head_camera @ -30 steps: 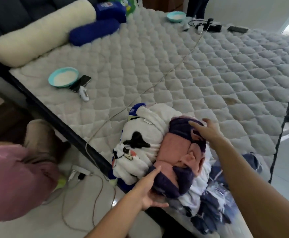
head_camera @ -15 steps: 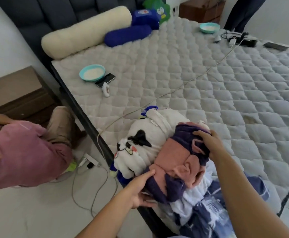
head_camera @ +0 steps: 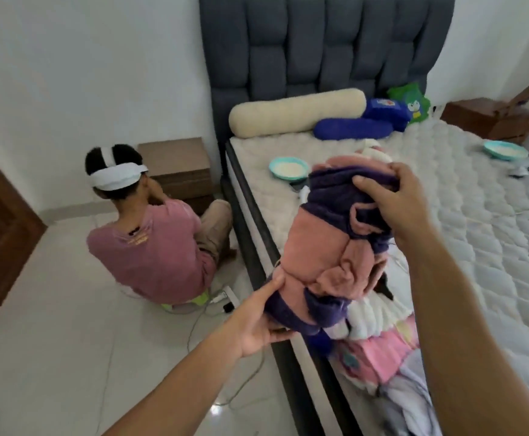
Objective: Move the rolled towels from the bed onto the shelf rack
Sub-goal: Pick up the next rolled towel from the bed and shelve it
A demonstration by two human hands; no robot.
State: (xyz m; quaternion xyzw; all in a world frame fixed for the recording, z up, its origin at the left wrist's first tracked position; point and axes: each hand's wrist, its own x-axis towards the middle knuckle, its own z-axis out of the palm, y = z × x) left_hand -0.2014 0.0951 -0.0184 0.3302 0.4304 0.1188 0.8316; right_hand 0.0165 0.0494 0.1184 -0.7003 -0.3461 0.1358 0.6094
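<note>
The person is holding a rolled towel (head_camera: 329, 247), pink and purple, lifted above the near edge of the bed (head_camera: 461, 247). The left hand (head_camera: 257, 322) is cupping its lower end from beneath, thumb pressing the purple cloth. The right hand (head_camera: 392, 202) is gripping the upper end, fingers curling over the top fold.

The roll is looking soft and fleecy, sagging a little between the hands, so it is probably light but floppy. Loose flaps are hanging at its middle, and a one-handed grab there would likely let it unroll. Holding both ends, as now, or wrapping one hand around the whole middle, seems the safest way to carry it. It is neither fragile nor slippery.

More towels (head_camera: 379, 338), white and pink, are lying bunched on the bed just below the lifted roll, waiting their turn. The shelf rack is not in view.

Two teal bowls are sitting on the mattress: the nearer bowl (head_camera: 288, 167) just beyond the roll, the farther bowl (head_camera: 505, 150) well apart to the right. Each is holding something pale and whitish; what it is cannot be told. Swinging the roll low over the nearer one might tip it.
</note>
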